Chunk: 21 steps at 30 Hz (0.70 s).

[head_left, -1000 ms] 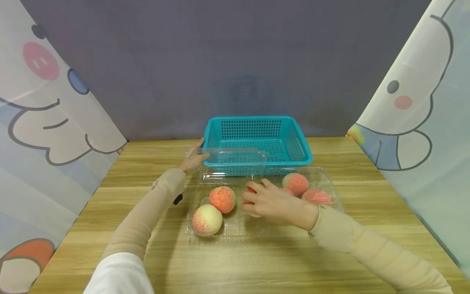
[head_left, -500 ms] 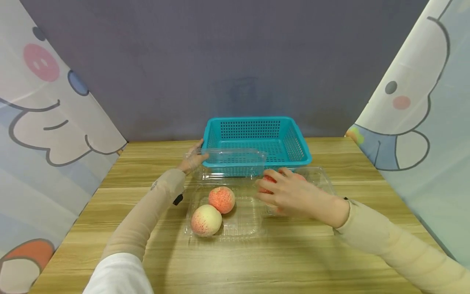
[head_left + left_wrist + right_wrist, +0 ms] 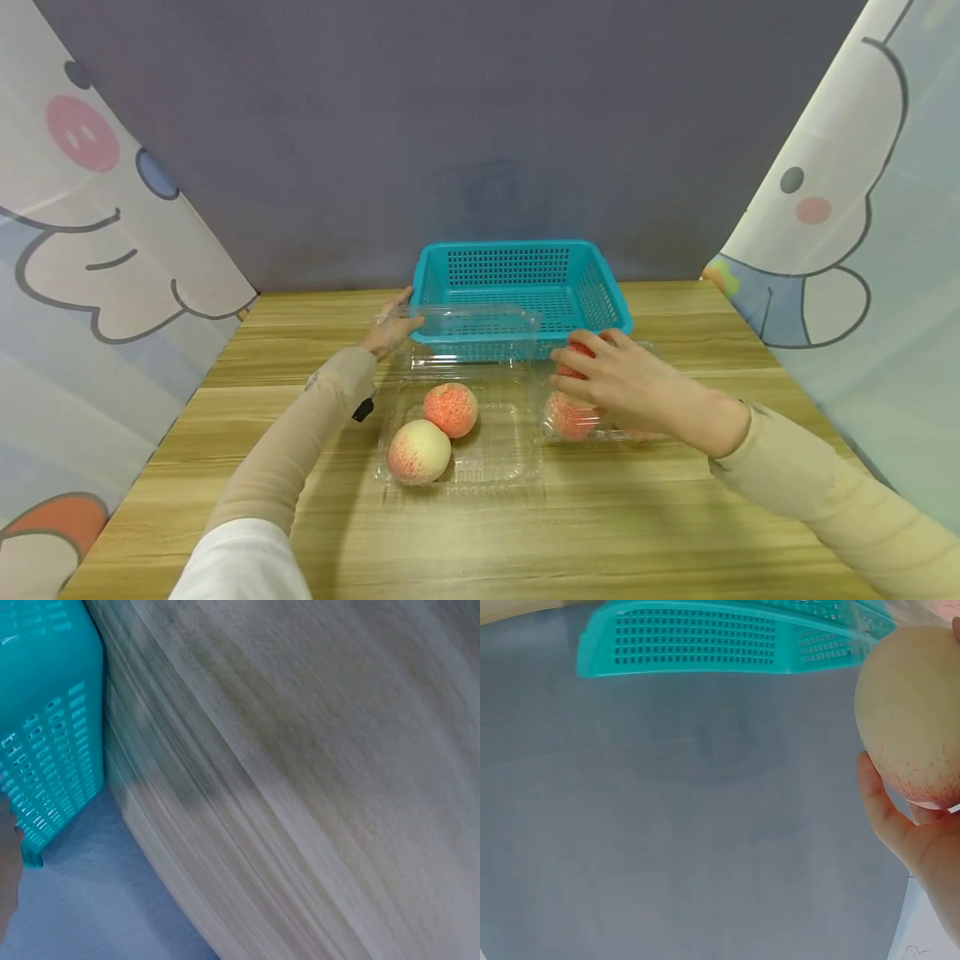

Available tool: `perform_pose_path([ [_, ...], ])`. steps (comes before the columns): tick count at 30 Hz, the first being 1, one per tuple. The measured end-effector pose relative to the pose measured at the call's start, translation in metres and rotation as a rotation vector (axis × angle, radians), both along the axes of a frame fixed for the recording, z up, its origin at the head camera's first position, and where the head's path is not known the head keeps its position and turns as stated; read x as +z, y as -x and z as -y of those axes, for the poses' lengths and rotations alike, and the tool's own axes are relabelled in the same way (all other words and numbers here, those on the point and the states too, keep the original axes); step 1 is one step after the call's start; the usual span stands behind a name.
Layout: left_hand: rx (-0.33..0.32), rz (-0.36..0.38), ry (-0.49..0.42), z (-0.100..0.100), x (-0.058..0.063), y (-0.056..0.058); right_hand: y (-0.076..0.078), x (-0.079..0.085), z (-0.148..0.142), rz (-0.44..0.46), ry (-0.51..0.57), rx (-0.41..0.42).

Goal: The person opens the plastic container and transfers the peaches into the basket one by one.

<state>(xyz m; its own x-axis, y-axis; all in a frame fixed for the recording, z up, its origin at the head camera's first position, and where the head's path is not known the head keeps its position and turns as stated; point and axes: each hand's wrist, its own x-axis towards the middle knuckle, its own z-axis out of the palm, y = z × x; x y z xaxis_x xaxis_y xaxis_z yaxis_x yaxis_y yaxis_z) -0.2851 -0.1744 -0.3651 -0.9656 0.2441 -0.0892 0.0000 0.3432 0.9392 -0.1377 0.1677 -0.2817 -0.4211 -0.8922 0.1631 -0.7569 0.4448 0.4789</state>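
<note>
My right hand (image 3: 618,379) grips a peach (image 3: 576,360), its fingers curled round it above the right clear plastic box. In the right wrist view this peach (image 3: 911,712) shows a cream side with red specks. Below the hand, another peach (image 3: 570,417) lies in the right clear box (image 3: 551,432); the hand hides much of that box. Two peaches, one orange-red (image 3: 450,410) and one cream (image 3: 419,452), sit at the left in the left clear box (image 3: 498,475). At that box's raised lid (image 3: 480,321), my left hand (image 3: 390,327) touches the left edge with spread fingers.
A blue-green plastic basket (image 3: 522,333) stands right behind the boxes, against the grey back wall (image 3: 480,125). Printed cloth panels flank the wooden table (image 3: 465,550). A small black piece (image 3: 363,409) shows beside my left sleeve.
My right hand has carried the peach from the left box rightward to the right box. My left hand has stayed at the lid. Two peaches still lie in the left box.
</note>
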Motion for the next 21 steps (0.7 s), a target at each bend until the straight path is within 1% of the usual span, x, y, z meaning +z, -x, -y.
perform_pose_path([
  [7,0.015,0.017,0.006,0.000,0.002,-0.002,0.012,0.001,-0.012,-0.027,0.050,-0.011],
  [11,0.037,0.045,0.007,-0.001,0.004,-0.004,0.021,0.002,-0.020,0.019,0.051,-0.060],
  [14,0.039,0.051,-0.001,-0.002,0.004,-0.004,0.029,0.003,-0.027,0.056,0.054,-0.096],
  [18,0.030,0.039,-0.008,-0.002,0.005,-0.005,0.040,0.003,-0.033,0.087,0.065,-0.135],
  [21,0.036,0.038,-0.012,-0.002,0.005,-0.005,0.051,0.002,-0.036,0.096,0.080,-0.154],
])
